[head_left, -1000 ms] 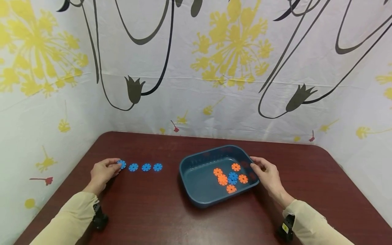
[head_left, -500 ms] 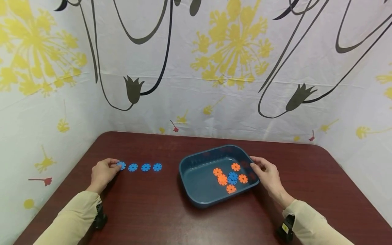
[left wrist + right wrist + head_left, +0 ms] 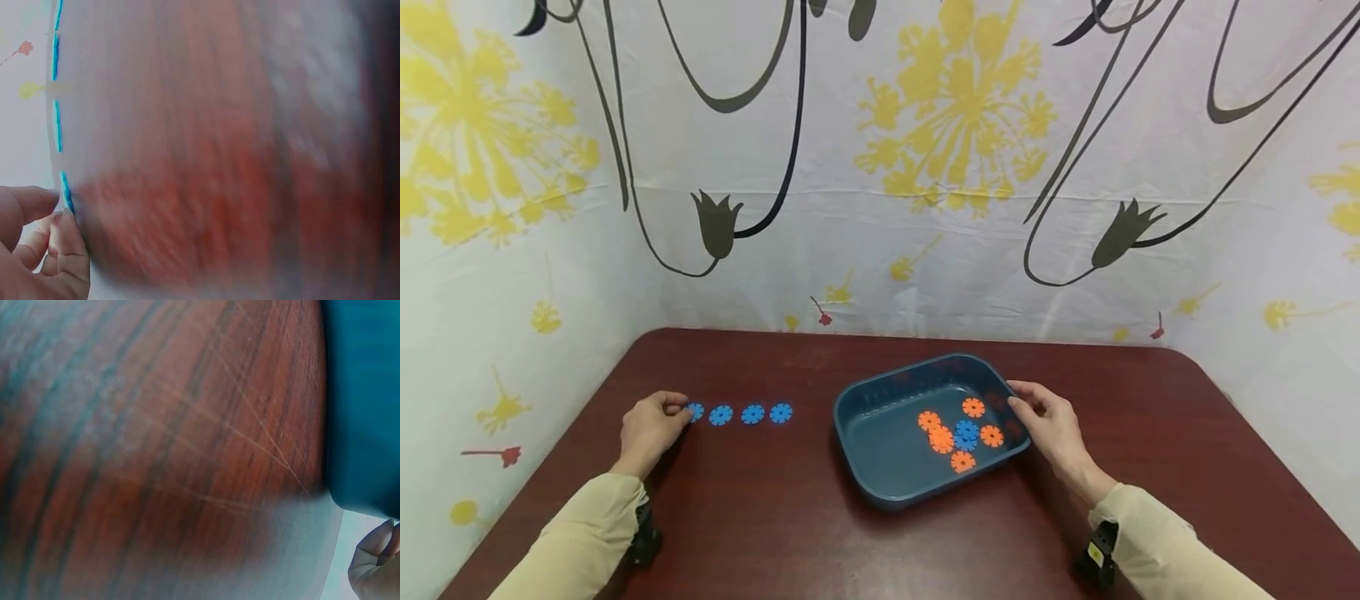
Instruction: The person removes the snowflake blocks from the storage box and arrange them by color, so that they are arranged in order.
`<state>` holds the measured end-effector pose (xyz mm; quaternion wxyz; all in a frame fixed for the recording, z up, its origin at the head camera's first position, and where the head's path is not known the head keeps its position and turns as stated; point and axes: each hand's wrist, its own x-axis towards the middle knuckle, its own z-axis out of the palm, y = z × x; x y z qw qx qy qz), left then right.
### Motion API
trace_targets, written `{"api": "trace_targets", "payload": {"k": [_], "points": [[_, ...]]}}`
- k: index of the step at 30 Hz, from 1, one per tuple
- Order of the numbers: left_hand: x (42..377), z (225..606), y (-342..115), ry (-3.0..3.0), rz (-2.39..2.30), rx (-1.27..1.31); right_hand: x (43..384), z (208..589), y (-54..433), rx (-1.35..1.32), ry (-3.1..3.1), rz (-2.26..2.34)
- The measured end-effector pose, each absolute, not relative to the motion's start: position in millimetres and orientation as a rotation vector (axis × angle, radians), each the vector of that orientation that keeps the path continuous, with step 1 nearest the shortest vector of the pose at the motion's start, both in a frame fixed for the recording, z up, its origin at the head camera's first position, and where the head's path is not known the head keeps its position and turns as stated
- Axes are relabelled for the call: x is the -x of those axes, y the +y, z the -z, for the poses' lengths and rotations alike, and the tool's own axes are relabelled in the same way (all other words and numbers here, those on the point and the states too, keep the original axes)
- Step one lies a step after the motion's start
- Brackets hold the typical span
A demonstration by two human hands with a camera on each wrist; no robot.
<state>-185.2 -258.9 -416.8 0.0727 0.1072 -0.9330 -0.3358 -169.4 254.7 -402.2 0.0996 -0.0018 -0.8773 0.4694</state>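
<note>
Left hand: the left hand (image 3: 651,429) pinches the leftmost blue disc (image 3: 696,412) between thumb and fingers; whether that disc lies fully flat cannot be told.
Blue row: three more blue discs (image 3: 753,414) lie on the tabletop (image 3: 752,508) to the right of the pinched one, spaced apart in a nearly straight line with it; in the left wrist view they show edge-on as thin strips.
Right hand: the right hand (image 3: 1052,425) pinches the right end of the tray rim between thumb and fingers; in the right wrist view only part of it shows, at the lower corner.
Tray: the dark blue-green tray (image 3: 887,454) sits on the tabletop, turned at an angle, well apart from the row.
In the tray: orange discs (image 3: 973,407) and two overlapping blue ones (image 3: 967,429), gathered toward its right half; some of the orange overlap too.
Sleeves: pale yellow on both arms (image 3: 576,533), a black device (image 3: 646,537) at each wrist.
Backdrop: white cloth (image 3: 827,167) printed with yellow, red and dark plant shapes.
</note>
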Motion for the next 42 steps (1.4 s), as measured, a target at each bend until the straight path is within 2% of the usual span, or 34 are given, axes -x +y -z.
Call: {"api": "trace_targets", "payload": {"k": [8,24,31,42], "points": [[188,404,-221,-2.659,1.173,-0.16,171,400,253,-0.02,-2.594,-1.373],[186,374,-68,-2.539,1.892,0.17,170,401,254,-0.01,-2.584,-1.42],[186,376,-17,-2.598,1.892,0.348,169,403,255,-0.007,-2.579,-1.417],[187,383,38,-2.722,1.844,0.436,170,404,256,-0.005,-2.578,-1.376]]}}
